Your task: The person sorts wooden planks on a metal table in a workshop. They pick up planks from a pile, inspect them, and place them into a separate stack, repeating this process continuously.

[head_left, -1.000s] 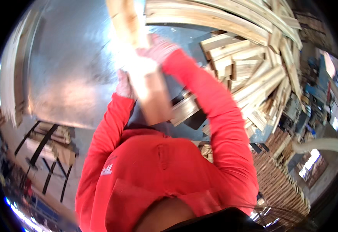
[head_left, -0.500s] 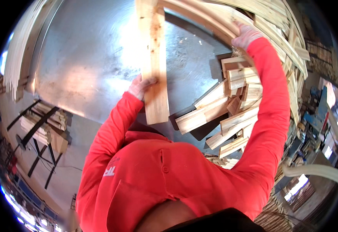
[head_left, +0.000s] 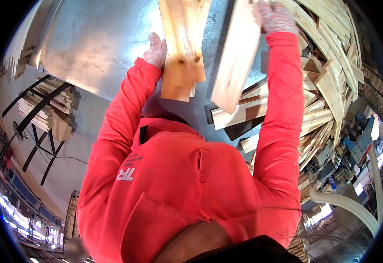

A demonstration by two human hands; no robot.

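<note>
Two or three pale wooden boards (head_left: 180, 39) overlap in a slightly fanned stack on the metal table, their near ends uneven. My left hand (head_left: 156, 51), gloved, lies against the left edge of this stack; one digit points up and the other fingers are mostly hidden. To the right, a separate wooden board (head_left: 238, 55) is tilted, its near end toward me. My right hand (head_left: 277, 18), also gloved, grips that board's right edge near the top of the view.
The metal table (head_left: 99, 39) has a heap of short wooden offcuts (head_left: 239, 113) at its right. Long thin strips (head_left: 331, 39) curve along the right side. A black rack (head_left: 42, 105) holding wood stands at lower left. A pale hose (head_left: 344, 204) hangs at lower right.
More boards now overlap in front of my left hand, which has moved up and off the board's face to its edge. My right hand has moved up and left and now holds a separate board.
</note>
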